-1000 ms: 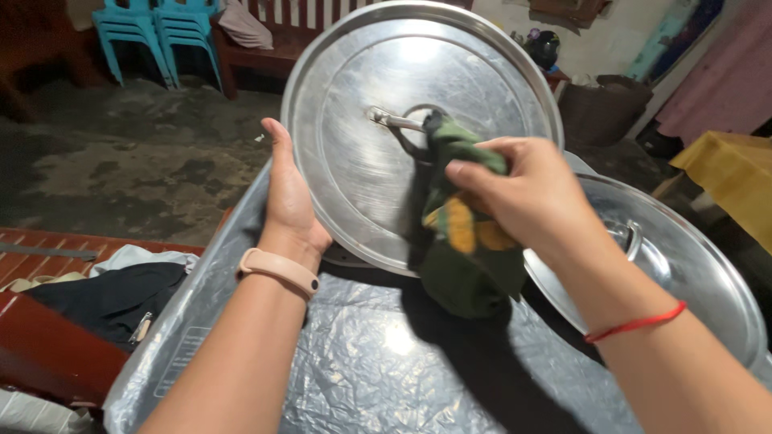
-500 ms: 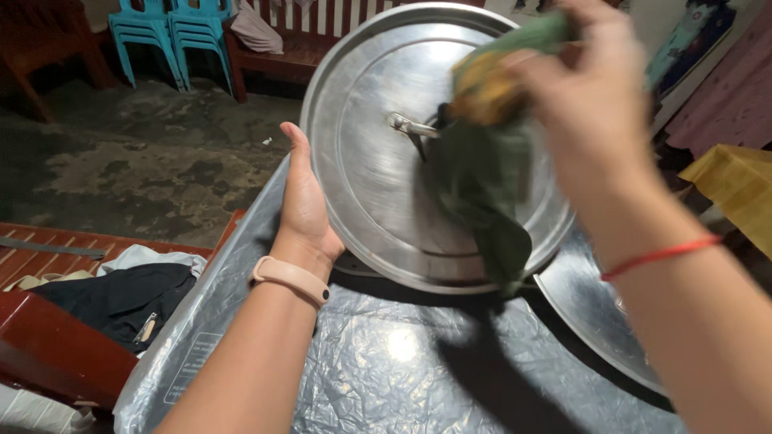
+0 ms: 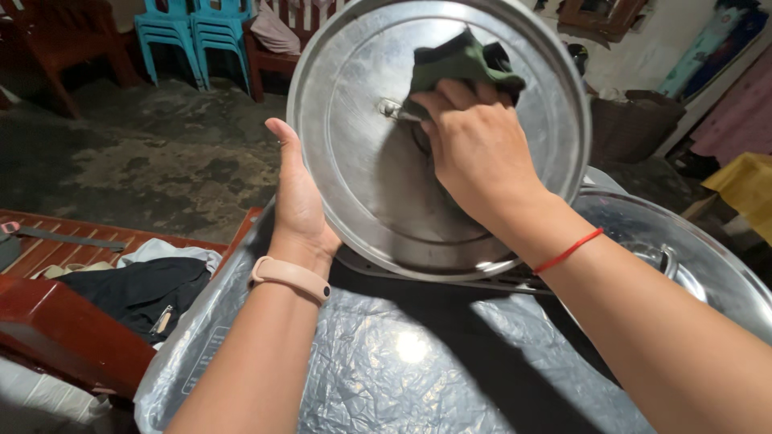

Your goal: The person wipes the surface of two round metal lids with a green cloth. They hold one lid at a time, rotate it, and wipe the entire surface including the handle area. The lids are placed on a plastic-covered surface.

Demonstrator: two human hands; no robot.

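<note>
A large round metal lid [image 3: 354,185] stands on edge on a table covered with clear plastic sheet [image 3: 402,362]. My left hand [image 3: 299,201], with a pink band on the wrist, braces the lid's left rim, fingers flat against it. My right hand [image 3: 474,153], a red string around its wrist, presses a green cloth [image 3: 458,60] against the lid's upper middle, over the lid's handle [image 3: 392,108].
A second big metal lid [image 3: 683,257] lies flat at the right behind my forearm. Dark clothing [image 3: 129,293] rests on a red wooden bench at the left. Blue plastic chairs [image 3: 189,32] stand at the back on a stained concrete floor. A yellow cloth [image 3: 748,189] is at far right.
My right hand first swung the green cloth up off the lid, then pressed it onto the lid's upper middle. The left hand stayed on the rim.
</note>
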